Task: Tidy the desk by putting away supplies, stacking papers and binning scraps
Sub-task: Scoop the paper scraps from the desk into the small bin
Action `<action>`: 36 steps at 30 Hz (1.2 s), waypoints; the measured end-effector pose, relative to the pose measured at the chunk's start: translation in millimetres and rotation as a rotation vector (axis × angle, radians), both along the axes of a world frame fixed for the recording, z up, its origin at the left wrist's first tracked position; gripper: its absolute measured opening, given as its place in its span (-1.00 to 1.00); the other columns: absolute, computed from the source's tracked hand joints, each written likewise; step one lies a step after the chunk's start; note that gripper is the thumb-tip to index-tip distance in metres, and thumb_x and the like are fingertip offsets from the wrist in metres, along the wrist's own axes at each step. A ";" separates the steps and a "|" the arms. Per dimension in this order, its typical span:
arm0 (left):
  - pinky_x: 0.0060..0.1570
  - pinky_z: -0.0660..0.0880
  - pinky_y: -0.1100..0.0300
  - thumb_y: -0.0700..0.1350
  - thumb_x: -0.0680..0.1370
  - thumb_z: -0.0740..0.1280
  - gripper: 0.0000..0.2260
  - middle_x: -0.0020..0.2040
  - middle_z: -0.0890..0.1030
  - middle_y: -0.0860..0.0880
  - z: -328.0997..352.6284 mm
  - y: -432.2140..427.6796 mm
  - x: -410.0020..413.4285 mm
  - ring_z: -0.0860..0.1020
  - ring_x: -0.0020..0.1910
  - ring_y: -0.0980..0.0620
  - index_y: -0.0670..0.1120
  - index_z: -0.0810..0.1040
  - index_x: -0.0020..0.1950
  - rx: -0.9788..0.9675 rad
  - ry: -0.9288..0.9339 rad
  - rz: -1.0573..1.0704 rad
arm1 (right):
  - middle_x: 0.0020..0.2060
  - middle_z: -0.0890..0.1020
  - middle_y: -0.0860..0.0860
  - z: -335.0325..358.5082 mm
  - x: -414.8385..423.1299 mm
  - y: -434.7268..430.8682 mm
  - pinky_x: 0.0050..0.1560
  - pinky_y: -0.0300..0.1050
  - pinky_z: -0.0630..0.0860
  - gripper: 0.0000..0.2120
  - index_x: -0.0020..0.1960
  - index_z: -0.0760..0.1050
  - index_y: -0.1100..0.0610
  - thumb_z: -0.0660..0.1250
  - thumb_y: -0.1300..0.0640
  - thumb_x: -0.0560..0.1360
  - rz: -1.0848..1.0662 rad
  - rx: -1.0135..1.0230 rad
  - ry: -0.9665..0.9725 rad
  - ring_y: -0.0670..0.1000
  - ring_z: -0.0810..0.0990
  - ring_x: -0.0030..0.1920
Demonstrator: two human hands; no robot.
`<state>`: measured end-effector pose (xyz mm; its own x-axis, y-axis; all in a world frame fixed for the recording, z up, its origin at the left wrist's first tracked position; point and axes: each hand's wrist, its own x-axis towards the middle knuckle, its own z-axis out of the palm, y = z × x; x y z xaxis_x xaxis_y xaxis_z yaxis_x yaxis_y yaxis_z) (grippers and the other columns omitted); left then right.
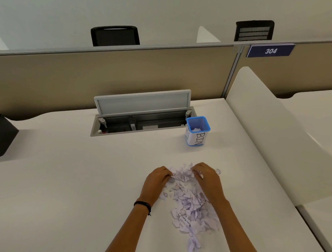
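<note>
- The left hand (156,179) is placed at the far left side of the paper scraps (193,208). Its fingers are curled into them, and some pieces appear to be pinched underneath.
- The right hand (206,179) is set opposite, at the far right side. Its fingers are bent down over the scraps, and a few pieces are gripped between them.
- The scraps are found in one loose heap on the tabletop (65,179), right of the middle, stretched from the hands towards the near edge. A few single pieces lie apart at its far right side.
- The scraps are judged to be very light, soft and loose, being torn and crumpled. No single point of hold is offered, so they are best scooped from both sides between cupped hands and pressed together gently.
- Small portions are advised, because pieces can easily be dropped from a full handful.
- The blue mesh bin (197,130), marked "BIN", is standing towards the far right corner, just beside the right end of the open cable tray (142,125). Some white paper is seen inside it.
- Its mouth is rather narrow, and it may be tipped if it is pushed.
- A black container (1,135) is seen at the left edge.
</note>
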<state>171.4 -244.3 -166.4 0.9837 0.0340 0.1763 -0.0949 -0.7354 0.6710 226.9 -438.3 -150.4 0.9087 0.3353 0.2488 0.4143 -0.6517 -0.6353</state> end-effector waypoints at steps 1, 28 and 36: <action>-0.15 0.36 0.46 -0.22 0.54 0.26 -0.88 -0.12 0.60 0.00 1.2 0.2 4.4 0.51 -0.16 0.15 -0.13 0.60 -0.08 -0.019 -0.001 0.021 | -0.17 0.62 -0.01 4.2 7.5 -2.1 -0.19 -0.41 0.45 -0.89 -0.11 0.60 0.16 0.31 0.30 0.47 -0.022 0.072 0.030 -0.18 0.56 -0.19; -0.04 0.42 0.24 -0.14 0.57 0.23 -0.78 -0.10 0.57 -0.21 99.5 -61.7 195.7 0.50 -0.16 -0.03 -0.27 0.56 0.06 -0.234 0.158 0.167 | 0.09 0.59 0.18 88.3 169.6 13.1 -0.02 -0.29 0.34 -0.75 0.15 0.52 0.25 0.23 0.15 0.54 -0.107 -0.024 0.227 0.11 0.56 0.05; 0.27 0.30 0.17 -0.10 0.60 0.18 -0.67 0.34 0.43 -0.13 100.0 -51.0 154.1 0.38 0.31 -0.06 -0.12 0.37 0.36 -0.167 0.004 0.067 | 0.27 0.47 0.17 83.5 124.9 -9.9 0.20 -0.06 0.42 -0.73 0.21 0.48 0.25 0.25 0.28 0.52 -0.084 0.168 0.077 0.11 0.46 0.25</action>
<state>325.5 -295.3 -66.4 0.9791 0.1278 0.1585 -0.0464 -0.6179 0.7849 351.9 -448.2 -66.9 0.9502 0.2175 0.2233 0.3091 -0.5640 -0.7658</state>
